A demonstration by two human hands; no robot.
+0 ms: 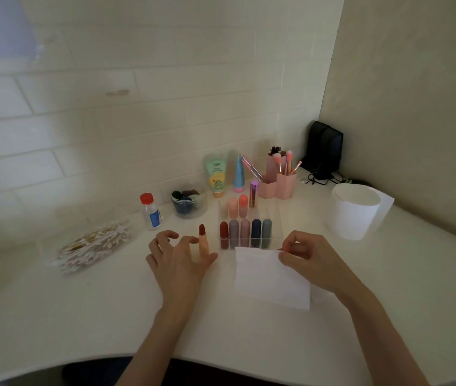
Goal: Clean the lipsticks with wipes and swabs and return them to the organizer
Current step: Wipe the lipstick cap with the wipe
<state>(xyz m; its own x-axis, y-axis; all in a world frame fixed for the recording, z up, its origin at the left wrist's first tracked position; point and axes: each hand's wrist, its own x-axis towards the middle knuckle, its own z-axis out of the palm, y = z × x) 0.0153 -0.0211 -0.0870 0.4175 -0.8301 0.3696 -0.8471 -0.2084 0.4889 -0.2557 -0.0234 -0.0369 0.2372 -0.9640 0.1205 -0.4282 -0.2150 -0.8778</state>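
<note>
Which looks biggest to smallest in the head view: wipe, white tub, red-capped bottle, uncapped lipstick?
1. wipe, though it is nearest the camera
2. white tub
3. red-capped bottle
4. uncapped lipstick, about as tall as the bottle but much thinner

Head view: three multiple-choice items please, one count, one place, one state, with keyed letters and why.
1. How many front-row lipsticks stand in the organizer?
A. three
B. five
C. eight

2. Where are the cotton swabs?
A. left of the left hand
B. in the organizer
C. behind the organizer

3. The lone lipstick by the left hand is:
A. capped, lying flat
B. capped, upright
C. uncapped, upright

Key: 1 B, five tops side by side, red to grey-blue; 2 A, the pile lies further left than that hand; 3 C, its red bullet shows and it stands on end.
</note>
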